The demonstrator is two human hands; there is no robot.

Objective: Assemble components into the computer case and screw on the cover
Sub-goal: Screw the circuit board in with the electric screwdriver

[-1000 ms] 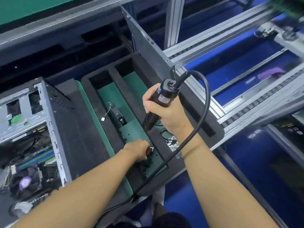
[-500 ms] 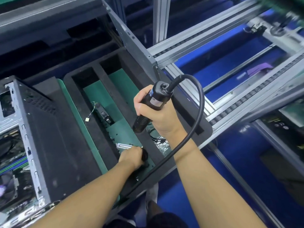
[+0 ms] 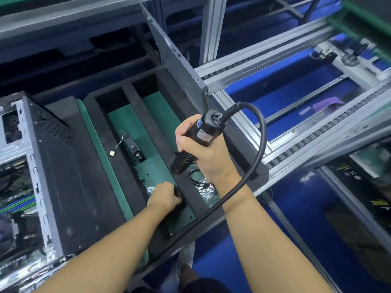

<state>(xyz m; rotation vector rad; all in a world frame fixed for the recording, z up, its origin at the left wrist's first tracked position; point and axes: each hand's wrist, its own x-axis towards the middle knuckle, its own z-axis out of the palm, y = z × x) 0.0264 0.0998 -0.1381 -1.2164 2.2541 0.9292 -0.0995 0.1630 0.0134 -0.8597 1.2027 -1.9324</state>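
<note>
Reaching into the foam tray, the left hand curls round 1 small dark part, probably light and easily dropped, so best pinched firmly. The right hand grips the electric screwdriver. The computer case sits open at left, with its thin cover on edge beyond.

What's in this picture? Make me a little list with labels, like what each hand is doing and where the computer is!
Right hand: grips the electric screwdriver above the tray
Left hand: down in the black foam tray, fingers curled; what it picks is hidden
Cable: loops out to the right from the screwdriver's top
Computer case: left of the tray, open, insides showing
Loose wire: lies in a green-bottomed compartment, white plug at its end
</note>
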